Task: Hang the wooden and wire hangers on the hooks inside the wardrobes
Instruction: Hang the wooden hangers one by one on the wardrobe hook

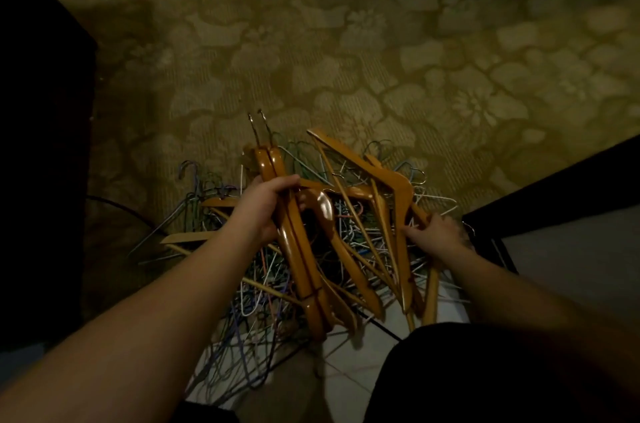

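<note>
A tangled heap of coloured wire hangers (249, 287) and loose wooden hangers (349, 159) lies on the floor in front of me. My left hand (266, 204) grips a bundle of wooden hangers (298, 259) held side by side, their metal hooks pointing away from me. My right hand (440, 232) reaches into the right side of the heap, its fingers curled round the arm of another wooden hanger (403, 194). No wardrobe hooks are in view.
Patterned carpet (311, 41) covers the floor beyond the heap, and pale tiles (349, 377) show near my legs. A dark furniture panel (41, 145) stands at the left. Another dark-edged panel (554, 187) is at the right. A dark cable (131, 211) curves on the floor at left.
</note>
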Motion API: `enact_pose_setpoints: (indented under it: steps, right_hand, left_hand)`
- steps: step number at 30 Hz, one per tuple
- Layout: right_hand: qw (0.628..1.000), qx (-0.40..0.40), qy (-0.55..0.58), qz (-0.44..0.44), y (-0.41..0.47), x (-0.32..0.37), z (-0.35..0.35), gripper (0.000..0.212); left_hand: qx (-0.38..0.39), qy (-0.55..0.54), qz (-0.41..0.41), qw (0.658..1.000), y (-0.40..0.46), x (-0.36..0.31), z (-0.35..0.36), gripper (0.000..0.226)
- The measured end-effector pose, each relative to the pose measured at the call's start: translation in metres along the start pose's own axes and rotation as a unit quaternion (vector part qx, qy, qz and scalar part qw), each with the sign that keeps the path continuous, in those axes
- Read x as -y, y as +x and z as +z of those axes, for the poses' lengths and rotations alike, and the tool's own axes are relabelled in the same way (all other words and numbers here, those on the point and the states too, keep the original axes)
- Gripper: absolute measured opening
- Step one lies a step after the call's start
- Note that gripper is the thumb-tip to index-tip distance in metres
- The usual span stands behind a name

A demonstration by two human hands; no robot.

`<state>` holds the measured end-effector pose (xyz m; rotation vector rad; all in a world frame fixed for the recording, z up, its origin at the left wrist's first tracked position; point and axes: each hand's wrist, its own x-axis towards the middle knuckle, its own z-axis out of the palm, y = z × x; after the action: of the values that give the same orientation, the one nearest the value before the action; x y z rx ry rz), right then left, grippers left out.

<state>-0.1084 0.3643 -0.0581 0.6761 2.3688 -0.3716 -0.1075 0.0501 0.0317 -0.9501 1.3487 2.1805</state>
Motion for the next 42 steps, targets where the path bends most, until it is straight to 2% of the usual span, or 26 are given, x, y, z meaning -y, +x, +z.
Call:
enact_pose_setpoints:
  steps: [3,4,6,8,10,12,14,16,20,27,29,34,38,42]
  right_hand:
    - [0.994,0.036,0.101,0.036,0.005,-0.007,0.011,0.107]
    - [0.991,0.040,0.125,0.039,0.008,-0.007,0.015,0.110]
    - [0.994,0.027,0.101,0.033,0.007,-0.003,0.023,0.111]
    - [0.999,0.011,0.040,0.019,0.002,0.004,0.029,0.099]
    - [0.999,0.030,0.027,-0.004,0.000,0.010,0.034,0.065]
    - [0.993,0.069,0.095,-0.018,-0.003,0.013,0.034,0.030]
    - [0.977,0.064,0.203,-0.015,-0.006,0.014,0.031,0.020]
    - [0.958,0.054,0.280,-0.019,-0.014,0.016,0.026,0.018]
    - [0.949,0.061,0.293,-0.103,-0.029,0.022,0.022,0.012]
    - [0.912,0.055,0.314,-0.258,-0.064,0.085,-0.012,0.027]
    - [0.902,0.056,0.315,-0.289,-0.077,0.105,-0.023,0.028]
    - [0.887,0.086,0.280,-0.356,-0.112,0.140,-0.030,0.025]
    - [0.866,0.140,0.282,-0.389,-0.128,0.153,-0.020,0.021]
    - [0.860,0.154,0.282,-0.397,-0.130,0.154,-0.016,0.020]
  left_hand:
    - [0.009,0.018,-0.011,1.000,0.002,0.005,0.002,0.054]
    - [0.012,0.022,-0.012,1.000,0.003,0.007,0.003,0.054]
    - [0.019,0.027,-0.012,0.999,0.001,0.010,0.006,0.054]
    - [0.027,0.033,-0.013,0.999,-0.001,0.013,0.009,0.052]
    - [0.036,0.038,-0.015,0.999,-0.003,0.014,0.012,0.050]
    - [0.037,0.039,-0.009,0.999,-0.004,0.013,0.013,0.050]
    - [0.038,0.030,-0.004,0.999,-0.004,0.012,0.015,0.052]
    - [0.043,0.018,-0.002,0.999,-0.003,0.011,0.015,0.055]
    - [0.059,0.006,0.002,0.998,-0.004,0.007,0.015,0.055]
    - [0.057,-0.034,0.003,0.998,-0.007,-0.006,0.018,0.013]
    - [0.045,-0.059,0.013,0.997,-0.008,-0.012,0.019,0.017]
    - [0.029,-0.110,0.031,0.993,-0.009,-0.028,0.019,0.053]
    - [0.051,-0.121,0.059,0.990,-0.012,-0.037,0.014,0.022]
    - [0.078,-0.130,0.075,0.986,-0.010,-0.039,0.011,0.020]
